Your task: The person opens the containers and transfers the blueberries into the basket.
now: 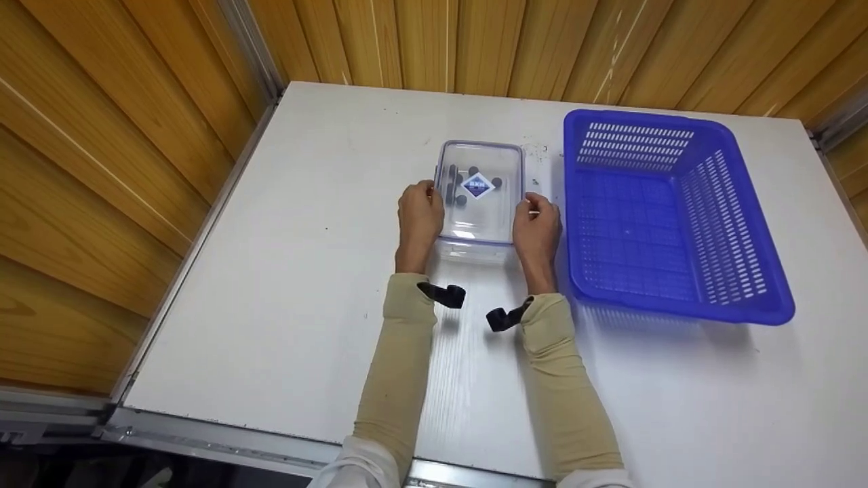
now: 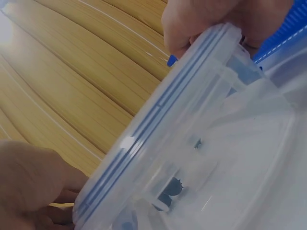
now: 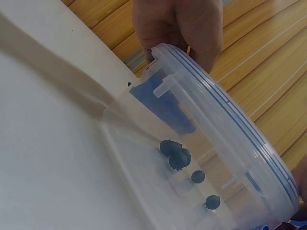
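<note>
In the head view, a clear plastic container [image 1: 479,196] with a blue-trimmed lid [image 1: 480,190] is sitting on the white table [image 1: 285,271], just left of a blue basket [image 1: 668,210]. The left hand [image 1: 419,215] is gripping its left edge and the right hand [image 1: 537,222] its right edge, fingers curled over the lid rim. Small dark pieces [image 1: 461,186] are lying inside, around a blue diamond label [image 1: 477,185].

In the left wrist view, the lid [image 2: 158,124] is filling the frame; the left hand [image 2: 29,187] is touching its near corner, while the right hand [image 2: 216,21] is curling over the far rim.

In the right wrist view, the left hand [image 3: 180,28] is clasping the far edge of the container [image 3: 192,158], fingers bent onto the lid. Dark toothed pieces [image 3: 176,155] are resting on the floor inside. Only a sliver of the right hand [image 3: 301,184] is showing, so its fingers cannot be told here.
</note>
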Tool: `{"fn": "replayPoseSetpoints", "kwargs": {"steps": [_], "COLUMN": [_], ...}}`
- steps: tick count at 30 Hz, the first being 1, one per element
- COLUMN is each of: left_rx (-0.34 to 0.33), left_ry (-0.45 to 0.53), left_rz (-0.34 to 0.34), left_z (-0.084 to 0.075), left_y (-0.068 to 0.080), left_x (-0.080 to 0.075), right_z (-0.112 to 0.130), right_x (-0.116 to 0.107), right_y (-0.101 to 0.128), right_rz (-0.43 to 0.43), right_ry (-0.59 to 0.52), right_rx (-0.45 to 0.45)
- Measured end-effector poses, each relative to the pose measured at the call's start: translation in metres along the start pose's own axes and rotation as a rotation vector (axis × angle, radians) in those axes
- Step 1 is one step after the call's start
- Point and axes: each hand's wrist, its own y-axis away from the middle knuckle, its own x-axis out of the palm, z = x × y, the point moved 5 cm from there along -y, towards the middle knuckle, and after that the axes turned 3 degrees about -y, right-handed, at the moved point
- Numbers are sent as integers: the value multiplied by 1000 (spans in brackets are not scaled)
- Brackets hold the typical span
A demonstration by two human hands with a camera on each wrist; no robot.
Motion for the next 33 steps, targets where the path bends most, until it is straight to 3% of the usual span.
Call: {"fn": "replayPoseSetpoints", "kwargs": {"steps": [13,33], "left_rx": [-20,-7], "left_ry": [32,19], "left_rz": [48,8], "left_z": [-2,-12], "left_y": [1,2], "left_x": [-6,-18], "right_z": [8,24], "right_x": [-1,-5], "right_y": [3,3], "right_rz": [10,21], "right_ry": [16,15], "right_rx": [-38,-73]}}
